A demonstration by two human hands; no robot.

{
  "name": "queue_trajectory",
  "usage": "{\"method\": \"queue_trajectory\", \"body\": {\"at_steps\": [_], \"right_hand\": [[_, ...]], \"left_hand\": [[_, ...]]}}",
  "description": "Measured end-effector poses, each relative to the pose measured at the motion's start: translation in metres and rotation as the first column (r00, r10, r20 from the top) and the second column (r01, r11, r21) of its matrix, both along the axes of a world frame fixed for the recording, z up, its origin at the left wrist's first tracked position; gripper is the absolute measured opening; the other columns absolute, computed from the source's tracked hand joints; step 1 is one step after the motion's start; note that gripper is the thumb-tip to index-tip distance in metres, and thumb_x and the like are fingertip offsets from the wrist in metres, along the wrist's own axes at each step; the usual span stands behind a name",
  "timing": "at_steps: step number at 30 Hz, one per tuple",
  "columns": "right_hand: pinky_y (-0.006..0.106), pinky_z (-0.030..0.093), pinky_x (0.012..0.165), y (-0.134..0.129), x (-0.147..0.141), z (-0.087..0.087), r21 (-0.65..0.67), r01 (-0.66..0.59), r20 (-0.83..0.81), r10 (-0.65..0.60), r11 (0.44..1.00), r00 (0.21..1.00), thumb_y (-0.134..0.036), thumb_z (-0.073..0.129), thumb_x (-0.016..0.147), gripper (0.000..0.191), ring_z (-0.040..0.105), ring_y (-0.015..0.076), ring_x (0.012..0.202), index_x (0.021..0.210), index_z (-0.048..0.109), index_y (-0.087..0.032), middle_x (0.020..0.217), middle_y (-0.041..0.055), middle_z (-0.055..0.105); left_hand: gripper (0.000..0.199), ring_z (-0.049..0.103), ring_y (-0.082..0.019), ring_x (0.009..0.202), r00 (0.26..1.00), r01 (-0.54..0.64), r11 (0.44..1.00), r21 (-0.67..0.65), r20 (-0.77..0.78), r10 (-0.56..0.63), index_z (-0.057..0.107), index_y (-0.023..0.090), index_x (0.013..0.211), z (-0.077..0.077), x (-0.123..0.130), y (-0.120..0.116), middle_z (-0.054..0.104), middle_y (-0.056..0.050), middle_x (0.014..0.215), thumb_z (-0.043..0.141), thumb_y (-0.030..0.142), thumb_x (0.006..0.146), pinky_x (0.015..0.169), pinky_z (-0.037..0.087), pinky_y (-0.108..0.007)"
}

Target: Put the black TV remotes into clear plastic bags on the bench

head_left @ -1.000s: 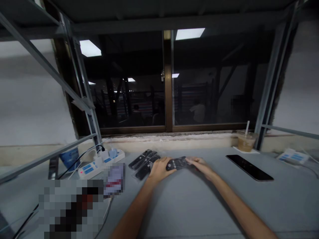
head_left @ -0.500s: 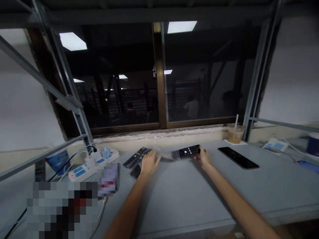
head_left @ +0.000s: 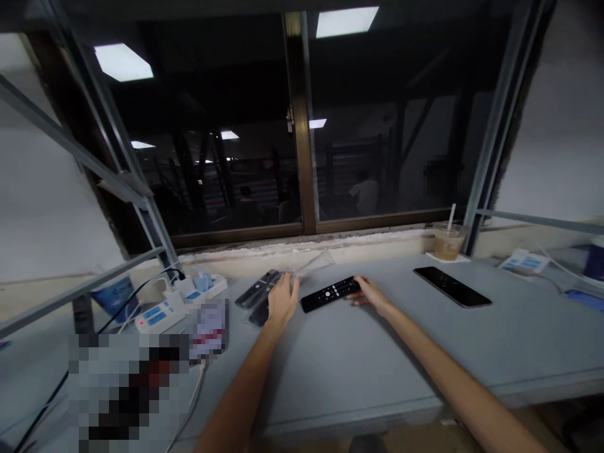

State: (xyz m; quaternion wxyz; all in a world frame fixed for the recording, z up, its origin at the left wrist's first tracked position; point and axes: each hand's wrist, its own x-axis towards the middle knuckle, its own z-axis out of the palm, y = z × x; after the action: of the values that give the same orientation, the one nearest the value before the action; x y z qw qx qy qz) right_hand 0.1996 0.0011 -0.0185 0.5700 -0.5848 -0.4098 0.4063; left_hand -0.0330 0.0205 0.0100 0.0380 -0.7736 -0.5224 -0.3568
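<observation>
A black remote control (head_left: 325, 296) with pale buttons is held at its right end by my right hand (head_left: 372, 296), its fingers closed round it. The remote is out of any wrapping and tilted slightly over the desk. My left hand (head_left: 282, 301) is curled over a clear plastic sleeve (head_left: 317, 263), which sticks out past its fingertips toward the window. Beneath and beside that hand lie black remotes in clear wrapping (head_left: 255, 292), partly covered by the fingers.
On the grey desk (head_left: 349, 365), a black phone (head_left: 450, 287) lies at the right, below a drink cup (head_left: 448, 242) with a straw. A power strip (head_left: 160, 316) with plugs and cables stands at the left. Metal frame posts (head_left: 493, 138) flank the window.
The remote in my right hand has moved left and toward me, coming clear of the plastic sleeve. The sleeve now stretches away from my left hand. The view has tilted slightly down.
</observation>
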Motion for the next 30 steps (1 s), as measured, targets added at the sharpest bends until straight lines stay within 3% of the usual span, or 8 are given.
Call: {"method": "queue_trajectory", "body": {"at_steps": [3, 7, 11, 15, 22, 26, 30], "right_hand": [[0.016, 0.036, 0.034, -0.002, -0.002, -0.001, 0.000, -0.045, 0.115, 0.045, 0.999, 0.992, -0.030, 0.055, 0.072, 0.015, 0.057, 0.0107, 0.047, 0.073, 0.059, -0.016, 0.065, 0.0044, 0.064], [0.018, 0.023, 0.034, -0.003, -0.001, 0.001, 0.013, -0.078, 0.252, 0.072, 0.997, 0.965, -0.029, 0.057, 0.067, 0.015, 0.041, 0.0073, 0.037, 0.060, 0.062, -0.017, 0.041, -0.0039, 0.049], [0.020, 0.025, 0.042, -0.005, -0.003, 0.002, 0.020, -0.114, 0.323, 0.102, 0.993, 0.941, -0.028, 0.059, 0.063, 0.018, 0.040, 0.0079, 0.041, 0.050, 0.062, -0.017, 0.038, -0.0045, 0.047], [0.021, 0.026, 0.045, -0.005, -0.005, -0.001, 0.022, -0.168, 0.408, 0.145, 0.985, 0.901, -0.030, 0.059, 0.062, 0.019, 0.042, 0.0087, 0.044, 0.051, 0.065, -0.016, 0.040, -0.0042, 0.050], [0.020, 0.025, 0.036, 0.003, 0.002, -0.005, 0.034, 0.003, 0.217, -0.010, 0.999, 0.976, -0.031, 0.063, 0.062, 0.020, 0.038, 0.0072, 0.036, 0.048, 0.062, -0.016, 0.035, -0.0041, 0.045], [0.020, 0.039, 0.038, 0.008, 0.010, -0.009, 0.023, 0.085, 0.067, -0.087, 0.996, 0.994, -0.031, 0.059, 0.070, 0.017, 0.046, 0.0088, 0.039, 0.064, 0.062, -0.016, 0.047, -0.0011, 0.054], [0.022, 0.050, 0.047, 0.007, 0.010, -0.010, 0.019, 0.061, -0.063, -0.059, 0.998, 0.996, -0.024, 0.061, 0.070, 0.007, 0.058, 0.0120, 0.051, 0.068, 0.060, -0.017, 0.060, 0.0027, 0.063]], "left_hand": [[0.029, 0.058, -0.020, 0.095, 0.999, 0.034, 0.999, -0.001, -0.031, -0.034, 0.050, 0.019, 0.102, 0.000, 0.003, -0.002, 0.061, -0.006, 0.101, 0.030, 0.036, 0.091, 0.083, 0.043, -0.030], [0.028, 0.056, -0.020, 0.098, 0.998, 0.042, 0.999, 0.009, -0.053, -0.041, 0.049, 0.020, 0.105, 0.001, 0.006, -0.004, 0.060, -0.006, 0.103, 0.034, 0.038, 0.090, 0.087, 0.042, -0.031], [0.029, 0.055, -0.019, 0.101, 0.998, 0.046, 0.999, -0.028, -0.048, -0.047, 0.047, 0.022, 0.107, 0.003, 0.009, -0.007, 0.058, -0.004, 0.108, 0.034, 0.041, 0.090, 0.085, 0.042, -0.029], [0.031, 0.057, -0.018, 0.097, 0.991, 0.032, 0.995, -0.089, -0.125, -0.043, 0.048, 0.023, 0.108, 0.002, 0.010, -0.008, 0.056, -0.004, 0.109, 0.034, 0.044, 0.090, 0.080, 0.044, -0.028], [0.033, 0.056, -0.020, 0.098, 0.987, 0.002, 1.000, -0.015, -0.159, -0.005, 0.049, 0.019, 0.110, -0.001, 0.007, -0.002, 0.057, -0.007, 0.106, 0.035, 0.040, 0.090, 0.088, 0.041, -0.031], [0.029, 0.054, -0.018, 0.102, 0.972, 0.171, 0.984, -0.048, -0.153, -0.176, 0.053, 0.020, 0.105, 0.000, 0.007, -0.006, 0.059, -0.005, 0.107, 0.035, 0.036, 0.090, 0.091, 0.040, -0.029], [0.032, 0.054, -0.015, 0.105, 0.918, 0.337, 0.933, -0.124, -0.177, -0.355, 0.051, 0.022, 0.112, 0.003, 0.012, -0.016, 0.059, -0.003, 0.113, 0.033, 0.038, 0.091, 0.092, 0.040, -0.027]]}}
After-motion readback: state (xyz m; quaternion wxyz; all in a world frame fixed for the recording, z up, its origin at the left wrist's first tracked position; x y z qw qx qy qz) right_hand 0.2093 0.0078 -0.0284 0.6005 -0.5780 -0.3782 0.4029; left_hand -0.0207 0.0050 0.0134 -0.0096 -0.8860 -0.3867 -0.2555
